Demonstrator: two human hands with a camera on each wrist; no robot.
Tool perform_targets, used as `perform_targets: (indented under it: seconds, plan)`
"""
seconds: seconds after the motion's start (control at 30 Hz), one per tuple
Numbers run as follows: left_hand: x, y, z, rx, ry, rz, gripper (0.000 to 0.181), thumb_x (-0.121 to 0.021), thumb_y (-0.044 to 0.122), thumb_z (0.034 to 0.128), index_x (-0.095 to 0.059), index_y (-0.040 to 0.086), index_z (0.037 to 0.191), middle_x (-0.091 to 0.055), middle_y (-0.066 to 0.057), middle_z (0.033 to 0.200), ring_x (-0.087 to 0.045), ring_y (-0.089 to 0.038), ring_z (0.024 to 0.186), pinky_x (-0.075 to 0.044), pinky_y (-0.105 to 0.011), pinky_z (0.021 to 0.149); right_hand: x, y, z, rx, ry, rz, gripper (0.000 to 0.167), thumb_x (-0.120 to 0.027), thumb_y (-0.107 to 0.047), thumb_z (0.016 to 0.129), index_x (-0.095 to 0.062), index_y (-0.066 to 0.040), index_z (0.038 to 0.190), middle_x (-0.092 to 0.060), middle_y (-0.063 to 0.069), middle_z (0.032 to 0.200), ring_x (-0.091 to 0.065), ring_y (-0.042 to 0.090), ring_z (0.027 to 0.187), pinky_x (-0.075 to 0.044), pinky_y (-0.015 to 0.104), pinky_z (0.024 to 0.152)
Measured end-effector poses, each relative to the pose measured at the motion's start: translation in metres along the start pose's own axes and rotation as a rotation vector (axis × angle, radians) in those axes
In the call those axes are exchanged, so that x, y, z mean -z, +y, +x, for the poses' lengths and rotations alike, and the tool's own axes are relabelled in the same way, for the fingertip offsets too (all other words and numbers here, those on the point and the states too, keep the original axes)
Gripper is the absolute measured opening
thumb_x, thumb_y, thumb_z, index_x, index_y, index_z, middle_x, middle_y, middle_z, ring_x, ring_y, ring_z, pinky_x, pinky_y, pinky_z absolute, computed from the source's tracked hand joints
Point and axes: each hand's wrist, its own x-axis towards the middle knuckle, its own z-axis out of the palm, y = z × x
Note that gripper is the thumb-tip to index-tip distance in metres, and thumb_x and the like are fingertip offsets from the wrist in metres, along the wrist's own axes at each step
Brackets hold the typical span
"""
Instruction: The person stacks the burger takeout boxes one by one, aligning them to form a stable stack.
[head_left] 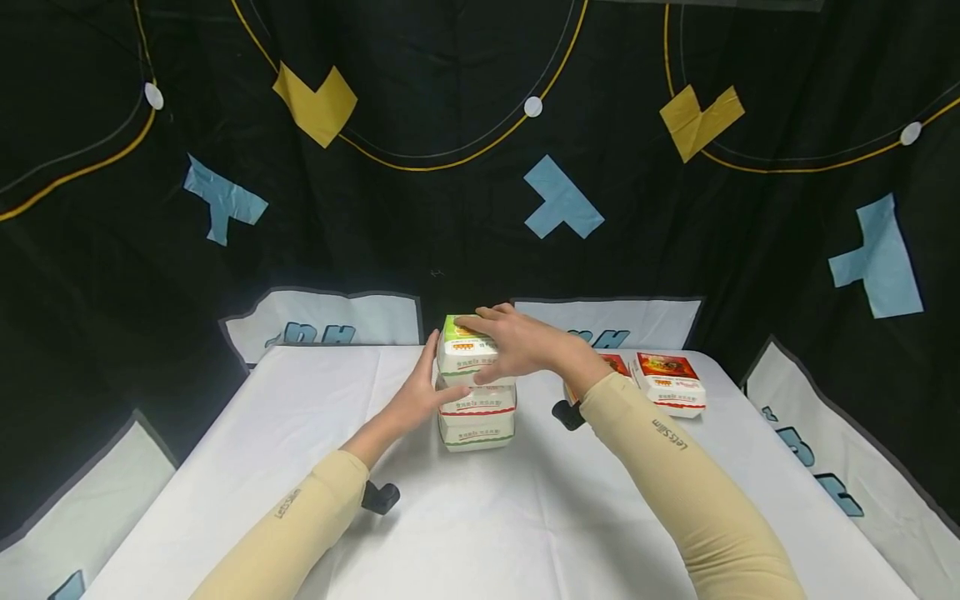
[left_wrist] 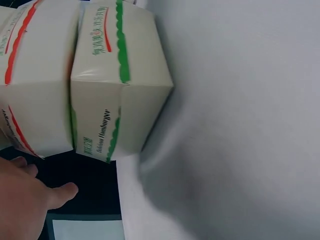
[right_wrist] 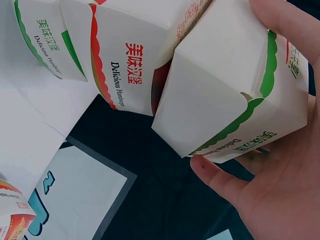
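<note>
Three burger boxes stand stacked near the table's far edge: a green-trimmed bottom box point(head_left: 477, 433) point(left_wrist: 120, 85), a red-trimmed middle box point(head_left: 478, 402) point(left_wrist: 45, 75) point(right_wrist: 125, 55), and a green-topped upper box point(head_left: 461, 357) point(right_wrist: 220, 85). My right hand point(head_left: 521, 340) point(right_wrist: 280, 195) grips the upper box from its top and right side, thumb on the front. My left hand point(head_left: 416, 400) point(left_wrist: 22, 200) is at the stack's left side, fingers extended upward and thumb toward the front of the middle box; whether it touches is unclear.
Two red-topped boxes stand at the back right, one point(head_left: 670, 383) in plain view and another point(head_left: 617, 364) partly behind my right forearm. The white table point(head_left: 480, 525) ends just behind the stack. A black curtain point(head_left: 450, 242) hangs beyond.
</note>
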Motion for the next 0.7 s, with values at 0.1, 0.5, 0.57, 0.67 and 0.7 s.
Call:
perform_targets:
  seconds: [0.1, 0.5, 0.57, 0.67, 0.7]
  plan:
    - [0.002, 0.006, 0.001, 0.020, 0.044, 0.024, 0.112, -0.072, 0.052, 0.0871, 0.008, 0.030, 0.161, -0.006, -0.003, 0.170, -0.005, -0.028, 0.157, -0.015, -0.067, 0.120, 0.000, 0.000, 0.000, -0.001, -0.004, -0.003, 0.092, -0.080, -0.052, 0.080, -0.030, -0.041, 0.157, -0.027, 0.003, 0.166, -0.030, 0.028, 0.144, -0.052, 0.046, 0.096]
    - [0.004, 0.021, 0.015, -0.016, 0.084, 0.024, 0.108, -0.077, 0.050, 0.0846, -0.002, 0.037, 0.161, -0.019, 0.001, 0.168, -0.036, -0.027, 0.145, -0.040, -0.057, 0.112, 0.002, 0.000, 0.000, 0.008, -0.007, -0.005, 0.090, -0.076, -0.057, 0.081, -0.030, -0.040, 0.157, -0.027, 0.003, 0.166, -0.027, 0.028, 0.146, -0.052, 0.048, 0.097]
    - [0.004, 0.021, 0.016, -0.014, 0.085, 0.030, 0.108, -0.078, 0.051, 0.0835, -0.004, 0.037, 0.161, -0.021, 0.001, 0.167, -0.037, -0.028, 0.144, -0.041, -0.057, 0.111, 0.001, 0.000, -0.001, 0.013, -0.005, -0.007, 0.090, -0.076, -0.057, 0.081, -0.030, -0.040, 0.157, -0.027, 0.003, 0.166, -0.027, 0.028, 0.146, -0.052, 0.047, 0.096]
    - [0.003, 0.021, 0.017, -0.014, 0.090, 0.048, 0.107, -0.078, 0.053, 0.0823, -0.007, 0.037, 0.161, -0.022, 0.001, 0.166, -0.037, -0.028, 0.145, -0.041, -0.058, 0.111, 0.001, 0.001, -0.001, 0.018, -0.003, -0.009, 0.090, -0.077, -0.056, 0.081, -0.031, -0.040, 0.157, -0.028, 0.004, 0.165, -0.028, 0.028, 0.146, -0.052, 0.046, 0.096]
    - [0.004, 0.022, 0.017, -0.015, 0.091, 0.055, 0.107, -0.079, 0.053, 0.0819, -0.008, 0.036, 0.161, -0.022, 0.000, 0.166, -0.037, -0.028, 0.145, -0.041, -0.058, 0.111, 0.001, 0.001, -0.001, 0.018, -0.002, -0.010, 0.091, -0.077, -0.056, 0.081, -0.031, -0.040, 0.157, -0.027, 0.004, 0.166, -0.028, 0.028, 0.146, -0.052, 0.046, 0.096]
